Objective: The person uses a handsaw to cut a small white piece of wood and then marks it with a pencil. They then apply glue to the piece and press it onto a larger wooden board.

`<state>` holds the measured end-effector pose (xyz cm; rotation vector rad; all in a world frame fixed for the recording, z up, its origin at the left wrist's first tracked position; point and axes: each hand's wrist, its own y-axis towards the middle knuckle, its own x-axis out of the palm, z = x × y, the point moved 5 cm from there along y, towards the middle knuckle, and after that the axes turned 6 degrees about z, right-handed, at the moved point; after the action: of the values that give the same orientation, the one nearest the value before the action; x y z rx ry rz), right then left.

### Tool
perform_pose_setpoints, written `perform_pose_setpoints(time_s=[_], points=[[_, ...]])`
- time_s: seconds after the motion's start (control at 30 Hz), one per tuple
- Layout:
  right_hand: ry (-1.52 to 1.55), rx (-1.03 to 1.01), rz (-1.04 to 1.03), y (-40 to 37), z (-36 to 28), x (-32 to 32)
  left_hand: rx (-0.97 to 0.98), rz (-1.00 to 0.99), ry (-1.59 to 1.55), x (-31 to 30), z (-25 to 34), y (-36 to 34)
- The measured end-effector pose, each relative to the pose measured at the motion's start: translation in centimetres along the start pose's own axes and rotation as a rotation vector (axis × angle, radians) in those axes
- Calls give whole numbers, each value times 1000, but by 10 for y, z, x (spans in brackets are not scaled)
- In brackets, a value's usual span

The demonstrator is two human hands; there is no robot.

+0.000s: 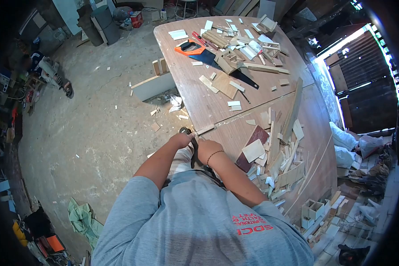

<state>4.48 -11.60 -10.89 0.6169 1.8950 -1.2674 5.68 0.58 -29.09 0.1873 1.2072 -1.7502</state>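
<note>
A short wood strip [205, 130] is seen at the near left edge of the wooden table [181, 73], beside the seam that runs across the tabletop. Its near end is met by the fingertips of the left hand [181, 140]; the fingers are curled, but whether the strip is grasped by them cannot be told. The right hand [209, 151] (a beaded bracelet [215, 154] is worn at its wrist) is bent close beside that same end, its fingers partly hidden, so its grip cannot be told either. A dark object [185, 130], too small to be identified, is seen just beyond the left hand.

To the right of the hands, wood offcuts [254, 150] are heaped loosely on the table, with a dark red board [258, 135] partly covered by a pale piece. Farther up the tabletop, a handsaw [204, 57] with an orange and black handle is laid diagonally, its blade partly covered by a small wooden frame [229, 60]. On the floor beyond the left table edge, a white-faced panel [154, 87] is stood on its edge.
</note>
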Motion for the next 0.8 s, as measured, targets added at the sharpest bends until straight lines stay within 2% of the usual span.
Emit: perform_pose_setpoints(time_s=[0.1,0.17,0.23,0.3,0.4,0.63,0.73,0.8], points=[[40,23,62,22,13,28,11,37,-18,-3,1,2],[86,25,118,38,27,60,-6,-56,4,-10,10,-11],[139,28,169,35,28,60,0,-62,3,-5,8,-8],[105,29,65,26,29,55,-7,-43,-17,-5,6,-7],[28,-18,-42,-5,15,12,-17,-41,6,-4,4,-4],[125,44,77,30,19,43,-13,-77,-15,-2,1,-4],[53,28,3,21,13,28,-5,-12,-16,-5,2,-5],[-4,-15,-76,13,9,13,-12,-46,-32,-6,3,-3]])
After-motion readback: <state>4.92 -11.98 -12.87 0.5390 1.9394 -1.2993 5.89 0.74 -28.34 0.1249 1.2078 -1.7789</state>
